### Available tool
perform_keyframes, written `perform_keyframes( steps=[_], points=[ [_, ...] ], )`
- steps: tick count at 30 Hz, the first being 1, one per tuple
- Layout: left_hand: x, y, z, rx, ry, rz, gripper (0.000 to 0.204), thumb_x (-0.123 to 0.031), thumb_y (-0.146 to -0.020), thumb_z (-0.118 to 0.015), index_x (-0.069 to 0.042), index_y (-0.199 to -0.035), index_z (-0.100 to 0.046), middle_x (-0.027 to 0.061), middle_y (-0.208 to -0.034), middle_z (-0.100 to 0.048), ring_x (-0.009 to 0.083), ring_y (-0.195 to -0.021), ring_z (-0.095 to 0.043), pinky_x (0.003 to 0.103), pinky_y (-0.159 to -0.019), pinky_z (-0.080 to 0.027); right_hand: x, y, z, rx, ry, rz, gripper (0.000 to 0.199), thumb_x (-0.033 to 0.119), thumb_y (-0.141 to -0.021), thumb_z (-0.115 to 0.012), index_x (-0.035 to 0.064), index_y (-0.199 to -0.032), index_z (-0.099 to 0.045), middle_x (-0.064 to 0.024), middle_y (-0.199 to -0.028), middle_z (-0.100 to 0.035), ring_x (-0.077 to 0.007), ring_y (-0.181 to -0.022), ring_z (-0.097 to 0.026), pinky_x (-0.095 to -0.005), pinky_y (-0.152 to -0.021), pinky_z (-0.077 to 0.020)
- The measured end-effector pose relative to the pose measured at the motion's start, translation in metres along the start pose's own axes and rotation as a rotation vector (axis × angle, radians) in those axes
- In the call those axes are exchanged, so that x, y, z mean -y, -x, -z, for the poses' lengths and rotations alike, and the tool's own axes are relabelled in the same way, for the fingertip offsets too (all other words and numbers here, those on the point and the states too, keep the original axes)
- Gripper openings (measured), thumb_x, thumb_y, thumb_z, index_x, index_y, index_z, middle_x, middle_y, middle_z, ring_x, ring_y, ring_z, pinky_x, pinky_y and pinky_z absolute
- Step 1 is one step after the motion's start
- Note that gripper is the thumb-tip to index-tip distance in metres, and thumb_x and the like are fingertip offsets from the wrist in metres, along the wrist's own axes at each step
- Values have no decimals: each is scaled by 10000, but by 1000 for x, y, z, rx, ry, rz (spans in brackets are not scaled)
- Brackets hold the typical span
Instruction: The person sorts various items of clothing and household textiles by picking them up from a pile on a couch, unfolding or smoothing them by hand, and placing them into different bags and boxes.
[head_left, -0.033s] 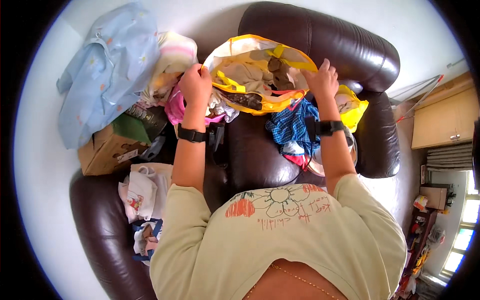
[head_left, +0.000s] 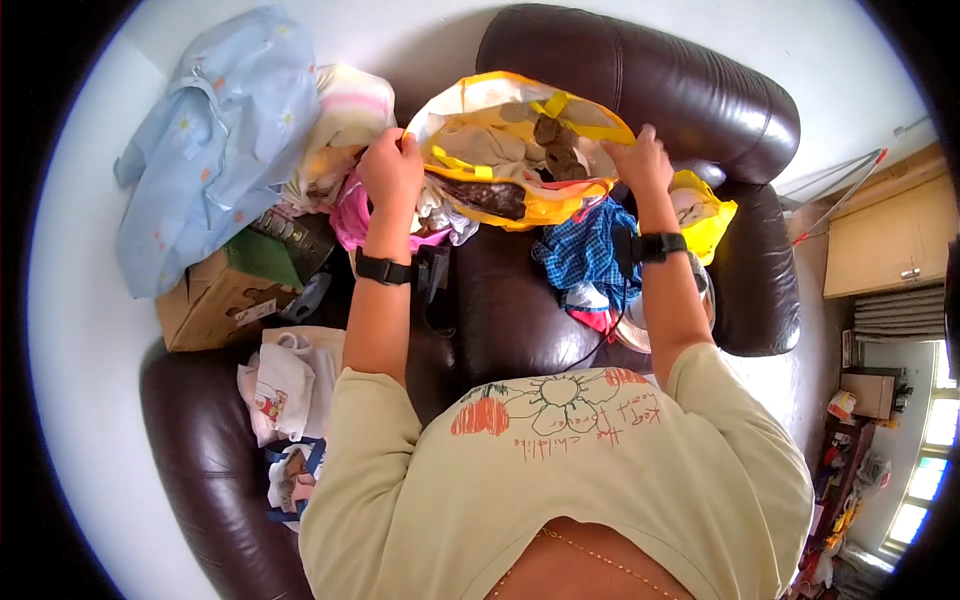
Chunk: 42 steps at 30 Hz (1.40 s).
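Smooth, shiny leather of dark brown colour is covering the sofa (head_left: 530,320), and one part of it, a thick rounded cushion (head_left: 700,90), is curving behind the work. At the left, a thin pale-blue cloth (head_left: 220,140) with small flowers is falling in soft folds next to a stiff cardboard box (head_left: 205,305). A crumpled blue checked cloth (head_left: 580,245) is lying on the seat, and a pink bundle (head_left: 350,210) is lying near the left wrist. The bag (head_left: 560,210) is staying between the two hands, in front of the person and above the sofa seat; its mouth is forming a wide oval, with a bright yellow rim, a whitish lining and yellow straps. Inside it, soft beige fabric (head_left: 485,145) and a darker brown piece (head_left: 560,150) are lying loosely. The left hand (head_left: 392,168) is pinching the left edge of the rim, and the right hand (head_left: 645,162) is grasping the right edge; how firmly, I cannot tell. The pale shirt (head_left: 560,480) is showing thin red lettering, upside down in this view, under a drawn flower, and a small white label (head_left: 255,312) is sticking on the box, too small for reading.
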<state>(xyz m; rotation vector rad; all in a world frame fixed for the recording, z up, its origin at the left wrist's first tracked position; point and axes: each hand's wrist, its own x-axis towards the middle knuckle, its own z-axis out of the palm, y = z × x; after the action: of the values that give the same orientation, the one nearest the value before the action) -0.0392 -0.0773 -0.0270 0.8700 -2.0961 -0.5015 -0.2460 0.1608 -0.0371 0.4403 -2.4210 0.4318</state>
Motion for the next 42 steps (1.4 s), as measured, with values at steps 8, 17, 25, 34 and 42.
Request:
perform_keyframes(
  steps=[8, 17, 25, 34, 42],
  points=[
    [-29, -79, 40, -114, 287, -86, 193, -165, -703, -632, 18, -753, -604, 44, -595, -577, 88, -491, -502, 221, -463, -399, -1, -34, 70, 134, -445, 4, 260, 261, -714, -543, 13, -769, -603, -209, -697, -561, -343, -675, -570, -381, -606, -433],
    [-2, -62, -13, 516, 418, -30, 369, -324, -763, -592, 8, -925, -592, 67, -811, -608, 131, -698, -549, 277, -611, -436, -69, 28, 48, 216, -221, -125, 329, 277, -708, -520, -43, -732, -589, -200, -627, -568, -328, -601, -567, -393, -569, -419],
    [220, -19, 3, 262, 313, 603, 268, -282, -717, -599, -39, -828, -620, 86, -743, -621, 178, -643, -593, 267, -603, -455, -107, 31, 47, 545, -206, -269, 350, 321, -702, -507, -3, -801, -595, -190, -731, -591, -330, -716, -584, -402, -634, -439],
    [213, 20, -33, 101, -166, 446, 173, -223, -680, -571, -70, -756, -600, 156, -781, -596, 342, -779, -553, 396, -695, -444, 84, 102, 116, 525, -1020, 233, 192, 47, -699, -608, 17, -883, -564, -75, -786, -579, -154, -709, -565, -249, -651, -445],
    [218, 10, -67, 302, -479, -79, 477, -112, -669, -552, -116, -1132, -436, 201, -1014, -497, 373, -984, -458, 423, -733, -433, 178, 163, -2, 376, -143, 897, 468, 274, -751, -538, -9, -1111, -442, -186, -1011, -513, -347, -906, -511, -432, -809, -393]
  ],
)
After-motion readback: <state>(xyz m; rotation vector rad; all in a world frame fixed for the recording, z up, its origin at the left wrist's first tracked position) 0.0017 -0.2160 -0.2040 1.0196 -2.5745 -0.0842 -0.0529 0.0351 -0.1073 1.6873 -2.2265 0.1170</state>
